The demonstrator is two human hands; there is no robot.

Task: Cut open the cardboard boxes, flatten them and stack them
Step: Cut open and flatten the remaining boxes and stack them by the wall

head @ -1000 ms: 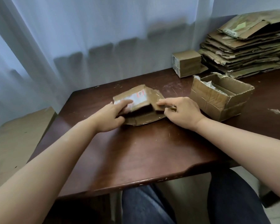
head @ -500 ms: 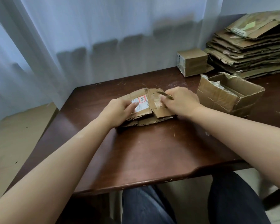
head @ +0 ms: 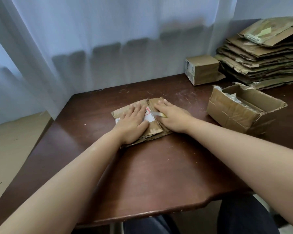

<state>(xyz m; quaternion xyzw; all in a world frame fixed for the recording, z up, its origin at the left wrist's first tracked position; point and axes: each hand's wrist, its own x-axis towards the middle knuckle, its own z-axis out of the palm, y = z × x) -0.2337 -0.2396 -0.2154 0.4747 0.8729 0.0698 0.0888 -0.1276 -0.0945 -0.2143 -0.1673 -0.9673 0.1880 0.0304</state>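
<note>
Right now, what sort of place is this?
Probably a home or small office room, not a warehouse: a scratched wooden table set against a sheer curtain, with a stack of flattened cardboard at its far right corner.

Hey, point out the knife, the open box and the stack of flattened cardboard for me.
knife [head: 156,113], head view, on its blade.
open box [head: 230,114], head view, on its front wall.
stack [head: 260,53], head view, on its layered front edge.

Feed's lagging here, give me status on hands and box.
Left hand flat, pressing flattened box. Right hand pressing too, cutter under it. Nothing blocking.
</note>
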